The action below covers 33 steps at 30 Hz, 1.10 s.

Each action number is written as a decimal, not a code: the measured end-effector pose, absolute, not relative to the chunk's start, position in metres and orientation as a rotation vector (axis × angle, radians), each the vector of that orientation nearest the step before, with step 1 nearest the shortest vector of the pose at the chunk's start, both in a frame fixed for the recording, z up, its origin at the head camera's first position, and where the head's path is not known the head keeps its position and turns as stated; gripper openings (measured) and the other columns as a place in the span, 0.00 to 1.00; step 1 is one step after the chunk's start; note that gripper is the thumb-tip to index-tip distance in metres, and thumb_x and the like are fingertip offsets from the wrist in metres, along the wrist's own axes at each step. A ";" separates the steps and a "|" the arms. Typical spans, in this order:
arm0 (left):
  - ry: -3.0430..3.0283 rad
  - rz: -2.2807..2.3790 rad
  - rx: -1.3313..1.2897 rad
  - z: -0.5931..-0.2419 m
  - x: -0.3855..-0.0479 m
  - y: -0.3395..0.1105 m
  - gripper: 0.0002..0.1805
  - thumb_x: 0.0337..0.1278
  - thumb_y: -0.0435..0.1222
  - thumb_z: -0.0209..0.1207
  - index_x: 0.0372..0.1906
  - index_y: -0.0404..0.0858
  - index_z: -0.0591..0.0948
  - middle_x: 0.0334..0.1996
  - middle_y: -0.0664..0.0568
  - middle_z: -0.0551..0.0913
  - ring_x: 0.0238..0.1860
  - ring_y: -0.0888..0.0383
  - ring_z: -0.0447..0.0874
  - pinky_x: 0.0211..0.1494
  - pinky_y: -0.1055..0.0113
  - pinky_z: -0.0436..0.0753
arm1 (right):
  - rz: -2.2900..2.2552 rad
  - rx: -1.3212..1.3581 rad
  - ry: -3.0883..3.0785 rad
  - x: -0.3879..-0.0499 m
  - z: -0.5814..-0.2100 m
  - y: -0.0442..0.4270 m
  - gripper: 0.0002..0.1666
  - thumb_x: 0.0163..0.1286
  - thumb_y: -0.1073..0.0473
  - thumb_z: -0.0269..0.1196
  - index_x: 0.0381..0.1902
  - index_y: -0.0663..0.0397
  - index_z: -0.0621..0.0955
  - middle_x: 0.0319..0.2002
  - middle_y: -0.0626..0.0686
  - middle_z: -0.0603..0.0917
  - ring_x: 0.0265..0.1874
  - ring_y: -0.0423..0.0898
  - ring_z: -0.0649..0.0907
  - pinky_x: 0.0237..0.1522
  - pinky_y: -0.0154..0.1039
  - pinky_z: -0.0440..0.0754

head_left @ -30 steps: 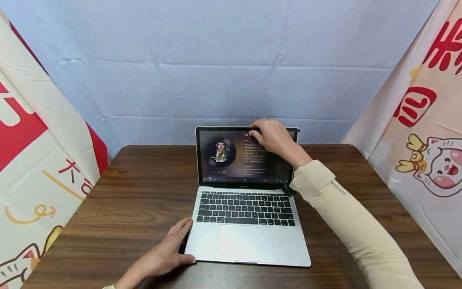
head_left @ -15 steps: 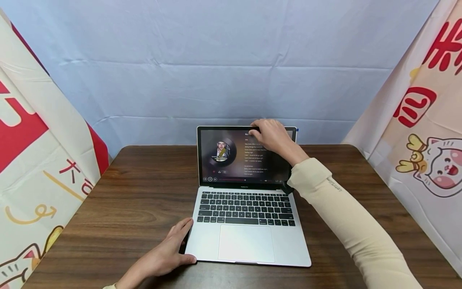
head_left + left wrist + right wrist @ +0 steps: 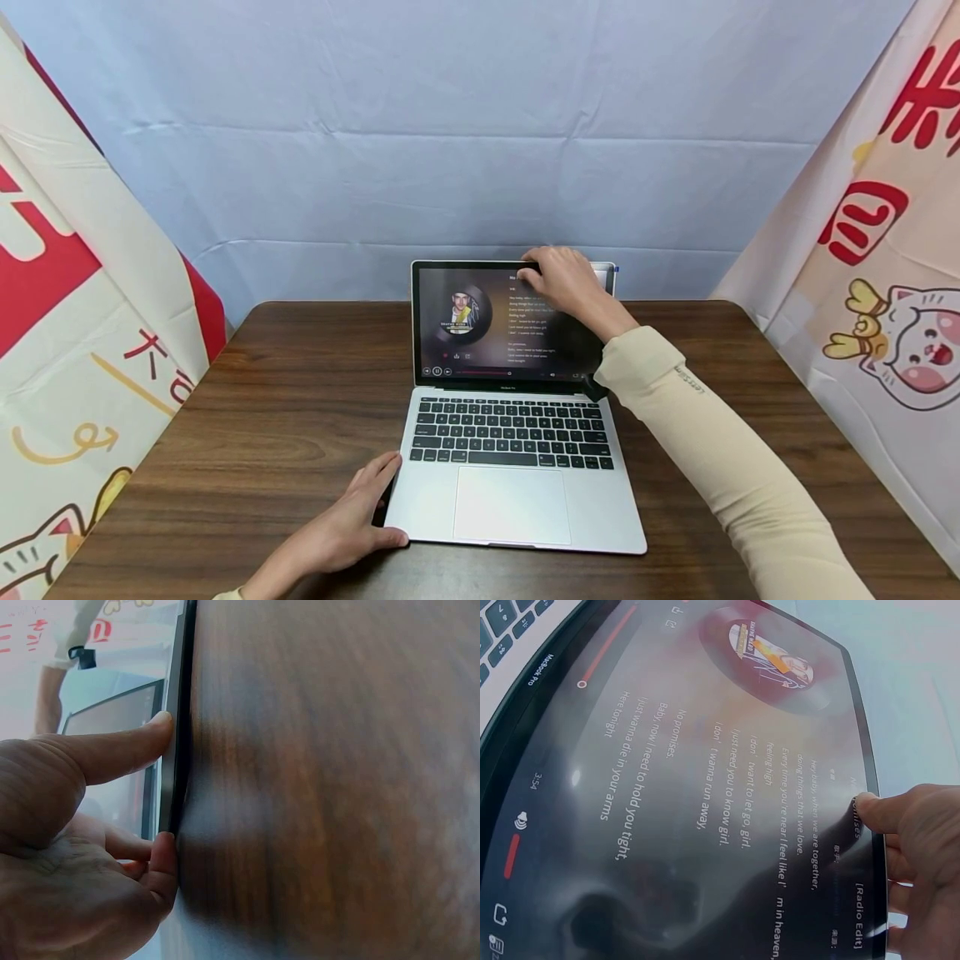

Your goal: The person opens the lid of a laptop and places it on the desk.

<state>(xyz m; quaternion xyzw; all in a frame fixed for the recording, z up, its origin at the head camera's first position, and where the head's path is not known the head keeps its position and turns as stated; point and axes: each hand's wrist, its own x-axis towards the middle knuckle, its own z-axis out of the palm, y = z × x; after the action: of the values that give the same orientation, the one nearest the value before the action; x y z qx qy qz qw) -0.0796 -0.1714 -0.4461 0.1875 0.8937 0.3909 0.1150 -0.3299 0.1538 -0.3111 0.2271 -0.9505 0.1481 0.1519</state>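
A silver laptop [image 3: 512, 506] with black keys lies open on the wooden table. Its raised screen [image 3: 487, 354] displays a music player with a round record picture and song lyrics. At the top edge of that screen, right of its middle, my right hand [image 3: 566, 283] grips the rim. The right wrist view has the thumb of the right hand [image 3: 926, 840] on the screen's front face and the fingers behind it. My left hand [image 3: 347, 523] holds the base's front left corner, thumb at the front edge, fingers along the left side. In the left wrist view, the left hand [image 3: 75, 825] touches the base's edge.
The brown wooden table [image 3: 285, 400] extends on both sides of the laptop. A pale blue cloth [image 3: 465, 125] hangs behind it. Printed curtains with red characters and cartoon cats flank the left [image 3: 60, 333] and right [image 3: 892, 275] sides.
The screen has tilted back slightly, with the right hand still on its top edge. The right forearm has shifted a little left. Left hand and laptop base stay in place.
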 end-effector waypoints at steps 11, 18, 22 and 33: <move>2.623 1.128 0.547 -0.445 -0.079 -0.172 0.54 0.52 0.38 0.76 0.77 0.21 0.58 0.76 0.32 0.57 0.67 0.40 0.66 0.58 0.57 0.80 | 0.453 0.628 -2.729 -0.334 -0.314 0.153 0.21 0.77 0.53 0.63 0.60 0.59 0.84 0.55 0.61 0.86 0.54 0.61 0.83 0.59 0.58 0.77; 2.624 1.118 0.543 -0.445 -0.079 -0.172 0.54 0.53 0.39 0.76 0.77 0.22 0.58 0.76 0.32 0.57 0.65 0.41 0.67 0.58 0.57 0.79 | 0.463 0.618 -2.727 -0.338 -0.315 0.154 0.21 0.76 0.52 0.64 0.58 0.60 0.85 0.55 0.61 0.86 0.56 0.62 0.82 0.60 0.58 0.76; 2.624 1.123 0.544 -0.445 -0.079 -0.172 0.54 0.52 0.38 0.76 0.77 0.22 0.58 0.76 0.32 0.58 0.65 0.42 0.67 0.58 0.57 0.79 | 0.458 0.600 -2.737 -0.340 -0.316 0.155 0.22 0.76 0.51 0.64 0.59 0.60 0.85 0.56 0.61 0.86 0.56 0.62 0.83 0.59 0.58 0.77; 2.627 1.125 0.537 -0.445 -0.079 -0.171 0.54 0.52 0.38 0.76 0.77 0.22 0.59 0.76 0.33 0.58 0.67 0.40 0.65 0.61 0.55 0.78 | 0.441 0.558 -2.709 -0.342 -0.317 0.159 0.22 0.74 0.46 0.67 0.53 0.58 0.88 0.44 0.59 0.89 0.38 0.58 0.85 0.42 0.55 0.81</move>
<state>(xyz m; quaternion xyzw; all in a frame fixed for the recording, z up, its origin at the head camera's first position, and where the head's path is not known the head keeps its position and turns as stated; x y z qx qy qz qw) -0.0793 -0.1710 -0.4453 0.1835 0.8973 0.3843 0.1164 -0.3422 0.1595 -0.3170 0.1963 -0.9532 0.1551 0.1696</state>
